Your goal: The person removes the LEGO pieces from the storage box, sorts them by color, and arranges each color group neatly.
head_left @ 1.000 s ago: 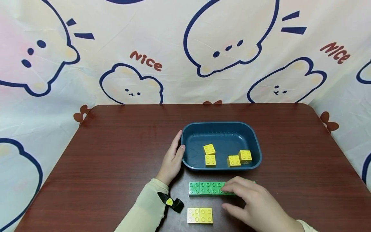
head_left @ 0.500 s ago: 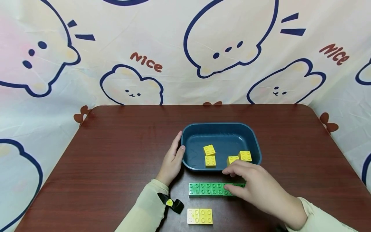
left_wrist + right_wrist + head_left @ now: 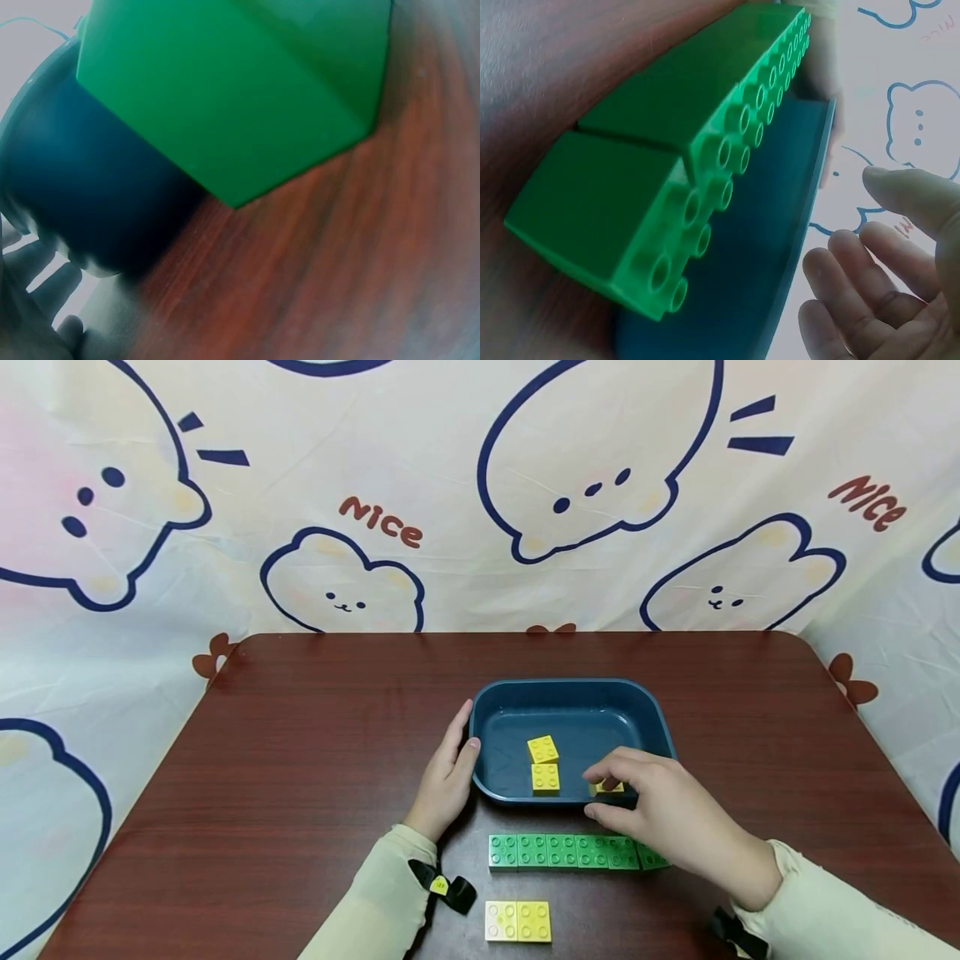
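Note:
My left hand point(image 3: 446, 777) rests against the left side of a dark blue tray point(image 3: 525, 714), its fingers along the wall. Inside the tray, two yellow toy bricks point(image 3: 544, 777) touch each other left of centre. Over the tray's front right part hovers my right hand point(image 3: 667, 802), thumb and fingers apart around a partly covered yellow brick point(image 3: 609, 788). Nothing sits between these fingers point(image 3: 836, 281) in the right wrist view. Another yellow brick there is hidden by the hand. A row of green bricks point(image 3: 562, 852) lies in front of the tray; its right end is turned slightly.
Nearer me lies a joined-looking pair of yellow bricks point(image 3: 517, 922), the left one paler. Everything stands on a dark brown wooden table point(image 3: 337, 735). A patterned cloth point(image 3: 450, 585) hangs behind its far edge. Each wrist wears a black strap.
My right hand has moved forward from above the green row to the yellow bricks at the tray's right, uncovering the green row's right part. The left hand stays on the tray.

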A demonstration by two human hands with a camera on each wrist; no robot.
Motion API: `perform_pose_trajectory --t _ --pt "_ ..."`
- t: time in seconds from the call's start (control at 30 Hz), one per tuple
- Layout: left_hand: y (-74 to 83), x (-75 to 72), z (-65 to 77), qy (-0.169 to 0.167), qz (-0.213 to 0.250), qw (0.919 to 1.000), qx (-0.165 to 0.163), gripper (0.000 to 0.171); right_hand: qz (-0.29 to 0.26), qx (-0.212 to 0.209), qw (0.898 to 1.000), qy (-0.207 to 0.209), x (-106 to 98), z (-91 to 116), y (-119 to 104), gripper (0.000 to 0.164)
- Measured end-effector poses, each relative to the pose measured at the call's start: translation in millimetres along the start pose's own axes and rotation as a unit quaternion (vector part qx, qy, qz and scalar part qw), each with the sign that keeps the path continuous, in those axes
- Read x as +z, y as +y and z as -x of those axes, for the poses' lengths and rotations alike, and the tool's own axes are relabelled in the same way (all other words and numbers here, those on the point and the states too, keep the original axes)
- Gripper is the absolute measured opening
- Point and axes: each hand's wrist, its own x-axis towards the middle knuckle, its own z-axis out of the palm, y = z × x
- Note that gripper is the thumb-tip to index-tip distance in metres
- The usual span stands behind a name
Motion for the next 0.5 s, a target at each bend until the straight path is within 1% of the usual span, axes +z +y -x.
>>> perform_pose_trajectory --t 0.4,0.5 --pt "0.6 0.1 0.2 0.002 -0.005 1.0000 -0.006 0.049 0.006 0.020 1.000 0.000 0 -9 14 0.025" --pt "0.3 0.2 0.1 0.002 -0.005 1.0000 -0.006 0.049 0.010 0.035 0.999 -0.008 0 -11 17 0.025"
